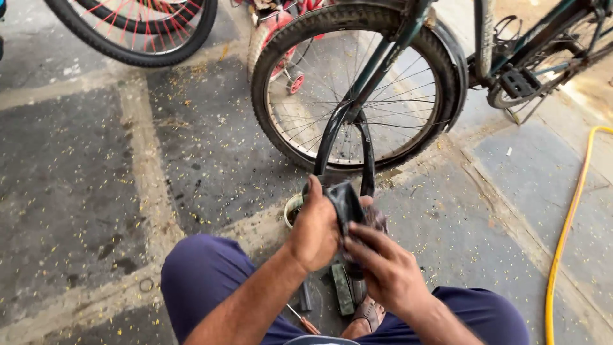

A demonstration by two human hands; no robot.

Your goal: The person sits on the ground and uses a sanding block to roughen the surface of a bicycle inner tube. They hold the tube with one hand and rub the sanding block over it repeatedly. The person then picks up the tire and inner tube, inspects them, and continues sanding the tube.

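Observation:
A black rubber inner tube (345, 198) loops up from my hands toward the bicycle wheel (357, 89) standing in front of me. My left hand (313, 227) grips a folded section of the tube from the left. My right hand (383, 268) pinches the same fold from below and the right, fingers pressed against the rubber. Both hands are close together above my knees, which are covered by dark blue trousers (204, 275).
A small round bowl (292, 209) sits on the paved ground behind my left hand. A screwdriver (305, 321), a dark block (341, 291) and my sandalled foot (370, 313) lie between my legs. A yellow hose (565, 236) runs along the right. More bicycle wheels (137, 29) stand at top left.

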